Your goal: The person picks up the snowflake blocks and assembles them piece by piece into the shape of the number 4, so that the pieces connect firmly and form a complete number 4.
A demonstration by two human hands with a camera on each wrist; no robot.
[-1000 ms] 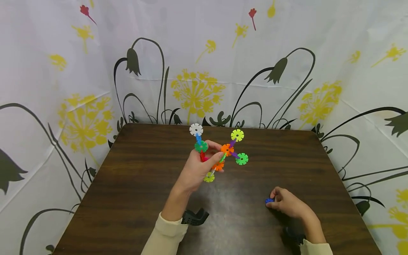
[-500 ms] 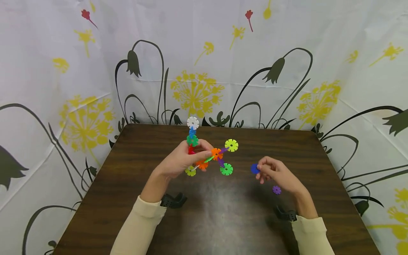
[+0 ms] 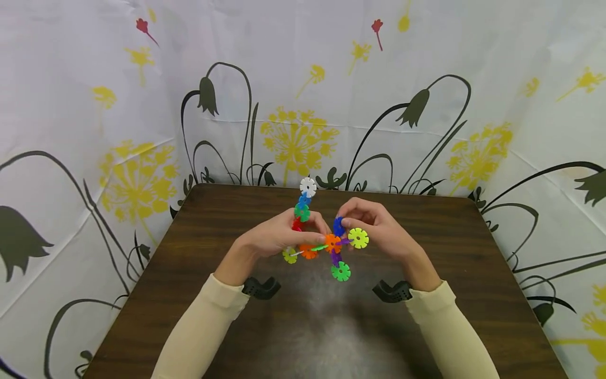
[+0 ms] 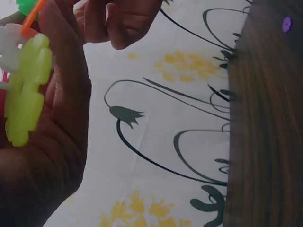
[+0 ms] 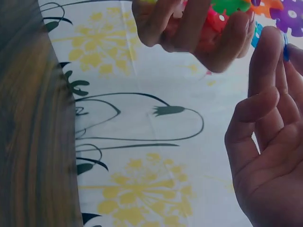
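In the head view, my left hand (image 3: pixel 270 237) holds a chain of notched plastic discs joined edge to edge. A white disc (image 3: pixel 307 187) tops its upright arm. An orange disc (image 3: pixel 333 243) sits where purple discs branch out to a yellow disc (image 3: pixel 357 238) and a green disc (image 3: pixel 341 271). My right hand (image 3: pixel 381 229) pinches a dark blue disc (image 3: pixel 338 226) between thumb and fingers, just above the orange one. Whether blue and orange touch, I cannot tell. In the left wrist view, a yellow-green disc (image 4: pixel 29 90) lies against the left palm.
A loose purple disc (image 4: pixel 287 24) lies on the dark wooden table (image 3: pixel 213 221); in the head view it is out of sight. Behind the table's far edge hangs a white flower-print cloth (image 3: pixel 293 79). Each wrist wears a black mount (image 3: pixel 261 288).
My right hand has lifted the blue disc off the table and carried it left and up to the chain. The left hand has turned the chain, moving its branched end lower.
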